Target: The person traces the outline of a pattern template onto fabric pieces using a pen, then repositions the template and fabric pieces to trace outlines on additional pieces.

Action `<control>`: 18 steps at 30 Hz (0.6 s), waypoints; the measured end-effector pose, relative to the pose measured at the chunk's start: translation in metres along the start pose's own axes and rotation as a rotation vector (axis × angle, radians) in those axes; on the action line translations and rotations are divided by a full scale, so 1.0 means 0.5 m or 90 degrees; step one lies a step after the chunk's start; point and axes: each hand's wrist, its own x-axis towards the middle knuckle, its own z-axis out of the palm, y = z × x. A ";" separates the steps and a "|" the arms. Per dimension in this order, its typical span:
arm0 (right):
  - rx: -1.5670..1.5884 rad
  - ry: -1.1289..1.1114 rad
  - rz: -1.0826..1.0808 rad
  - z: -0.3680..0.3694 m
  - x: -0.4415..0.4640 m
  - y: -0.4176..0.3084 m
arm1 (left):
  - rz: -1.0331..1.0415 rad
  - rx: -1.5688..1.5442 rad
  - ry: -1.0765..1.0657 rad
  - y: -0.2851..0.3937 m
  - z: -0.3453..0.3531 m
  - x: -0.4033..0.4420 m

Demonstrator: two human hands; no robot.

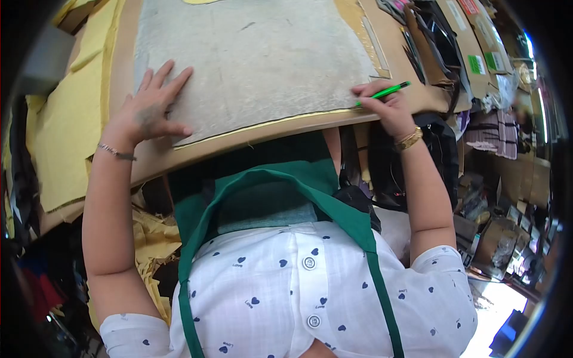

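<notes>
A large grey sheet (262,65) lies flat over the work table, with a strip of yellow material showing along its near edge. My left hand (152,110) rests spread on the sheet's left side, fingers apart. Between the fingers of my right hand (387,106) is a bright green pen (391,90), held at a slant. Its tip is at the sheet's near right edge, where a dark line runs along the border. Whether the tip touches the surface I cannot tell.
Yellow paper or cloth sheets (68,143) lie left of the grey sheet. A clear ruler-like strip (375,45) is on its right. Farther right are a dark open bag or case (439,36) and cardboard boxes (471,30). A black bag (439,158) hangs below the table's right edge.
</notes>
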 end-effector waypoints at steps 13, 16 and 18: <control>0.137 0.164 0.060 -0.047 -0.029 -0.036 | 0.017 -0.005 0.019 -0.012 0.016 0.003; 0.055 0.128 0.039 0.058 -0.008 -0.065 | 0.036 -0.009 0.017 -0.014 0.018 0.013; 0.065 0.076 0.035 0.178 0.012 -0.074 | 0.046 -0.012 0.027 -0.026 0.029 0.018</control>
